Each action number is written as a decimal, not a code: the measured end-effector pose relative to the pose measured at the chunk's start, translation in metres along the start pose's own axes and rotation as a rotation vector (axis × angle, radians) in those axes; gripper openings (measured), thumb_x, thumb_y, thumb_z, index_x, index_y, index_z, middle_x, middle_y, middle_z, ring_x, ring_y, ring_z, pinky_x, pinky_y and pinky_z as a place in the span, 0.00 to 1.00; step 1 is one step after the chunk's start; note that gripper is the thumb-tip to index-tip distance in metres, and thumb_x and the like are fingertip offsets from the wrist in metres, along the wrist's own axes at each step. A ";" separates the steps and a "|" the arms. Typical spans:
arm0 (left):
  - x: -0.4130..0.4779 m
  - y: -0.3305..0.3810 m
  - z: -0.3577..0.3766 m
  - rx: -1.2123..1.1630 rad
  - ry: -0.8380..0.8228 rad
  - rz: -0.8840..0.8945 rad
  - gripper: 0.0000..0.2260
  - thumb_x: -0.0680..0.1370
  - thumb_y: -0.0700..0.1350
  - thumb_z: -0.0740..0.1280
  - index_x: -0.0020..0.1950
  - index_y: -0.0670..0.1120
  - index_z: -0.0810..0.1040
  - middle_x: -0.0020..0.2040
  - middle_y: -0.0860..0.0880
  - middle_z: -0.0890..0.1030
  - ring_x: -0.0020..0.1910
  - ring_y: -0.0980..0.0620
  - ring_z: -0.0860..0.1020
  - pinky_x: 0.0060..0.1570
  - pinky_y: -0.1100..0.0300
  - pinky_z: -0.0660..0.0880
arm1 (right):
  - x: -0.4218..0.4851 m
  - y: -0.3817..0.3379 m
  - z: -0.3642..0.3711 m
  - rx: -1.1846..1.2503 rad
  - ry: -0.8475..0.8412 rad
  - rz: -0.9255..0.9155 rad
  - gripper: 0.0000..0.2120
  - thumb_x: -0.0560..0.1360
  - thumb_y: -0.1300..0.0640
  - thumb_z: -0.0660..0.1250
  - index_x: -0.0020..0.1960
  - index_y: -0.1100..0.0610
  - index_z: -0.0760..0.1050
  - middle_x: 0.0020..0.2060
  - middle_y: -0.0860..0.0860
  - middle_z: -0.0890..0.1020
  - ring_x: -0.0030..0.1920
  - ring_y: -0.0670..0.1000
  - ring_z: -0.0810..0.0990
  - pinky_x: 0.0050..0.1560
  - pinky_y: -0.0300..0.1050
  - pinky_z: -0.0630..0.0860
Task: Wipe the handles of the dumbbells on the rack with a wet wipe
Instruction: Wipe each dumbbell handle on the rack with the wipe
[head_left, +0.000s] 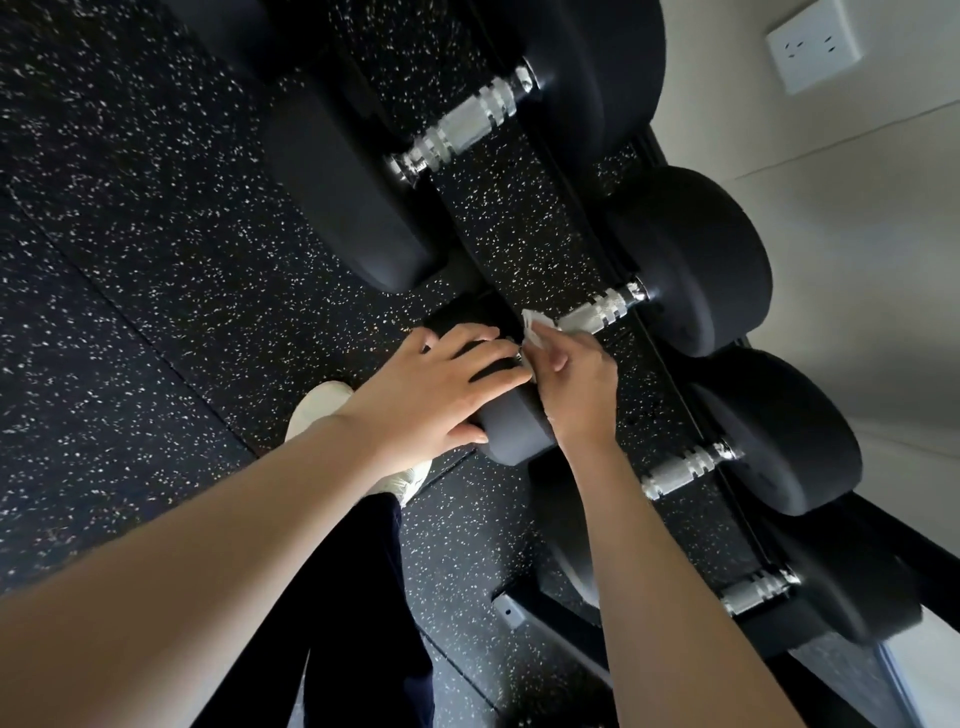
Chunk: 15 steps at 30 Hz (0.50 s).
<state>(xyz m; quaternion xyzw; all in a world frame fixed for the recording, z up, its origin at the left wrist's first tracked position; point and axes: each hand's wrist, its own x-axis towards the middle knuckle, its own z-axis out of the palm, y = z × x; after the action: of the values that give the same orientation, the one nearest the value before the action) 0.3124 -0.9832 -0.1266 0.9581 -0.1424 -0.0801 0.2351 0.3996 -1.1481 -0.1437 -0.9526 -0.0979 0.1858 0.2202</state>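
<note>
"Past the near black rubber dumbbell head (514, 426), which way is the knurled chrome handle (597, 312) running?"

"It is running away from that head, forward and to my right. My right hand (576, 389) is pinching the crumpled white wet wipe (535, 325) round its end, just beside that head."

"And the left?"

"My left hand (441, 395) is lying spread flat over that head, gripping nothing. The right is sitting nearer, so I am judging it should be stroking outward."

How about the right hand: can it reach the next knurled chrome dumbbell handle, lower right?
Likely yes: the right hand, holding the white wipe, is near that knurled chrome handle, which lies exposed.
</note>
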 end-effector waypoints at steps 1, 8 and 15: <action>0.000 -0.001 0.000 -0.001 0.002 0.001 0.34 0.64 0.55 0.77 0.68 0.50 0.72 0.66 0.50 0.73 0.65 0.45 0.70 0.48 0.49 0.71 | 0.002 -0.001 -0.002 -0.069 -0.036 -0.015 0.13 0.75 0.56 0.68 0.59 0.54 0.79 0.46 0.56 0.81 0.41 0.54 0.80 0.43 0.43 0.76; 0.000 -0.005 0.004 -0.019 0.021 0.002 0.33 0.64 0.56 0.76 0.68 0.52 0.71 0.66 0.51 0.73 0.64 0.46 0.68 0.48 0.49 0.72 | 0.019 -0.010 -0.012 -0.258 -0.289 -0.034 0.12 0.78 0.50 0.62 0.60 0.48 0.77 0.48 0.55 0.84 0.49 0.59 0.81 0.45 0.51 0.78; -0.002 -0.005 0.008 -0.041 0.054 0.007 0.34 0.66 0.56 0.75 0.68 0.51 0.69 0.67 0.51 0.72 0.65 0.47 0.67 0.49 0.48 0.72 | 0.028 -0.021 -0.013 -0.335 -0.373 0.047 0.13 0.78 0.47 0.59 0.57 0.50 0.77 0.44 0.58 0.83 0.45 0.60 0.81 0.44 0.54 0.79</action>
<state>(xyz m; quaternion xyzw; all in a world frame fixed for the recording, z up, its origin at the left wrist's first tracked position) 0.3098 -0.9815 -0.1363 0.9545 -0.1375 -0.0563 0.2586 0.4277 -1.1275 -0.1322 -0.9271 -0.1439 0.3447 0.0328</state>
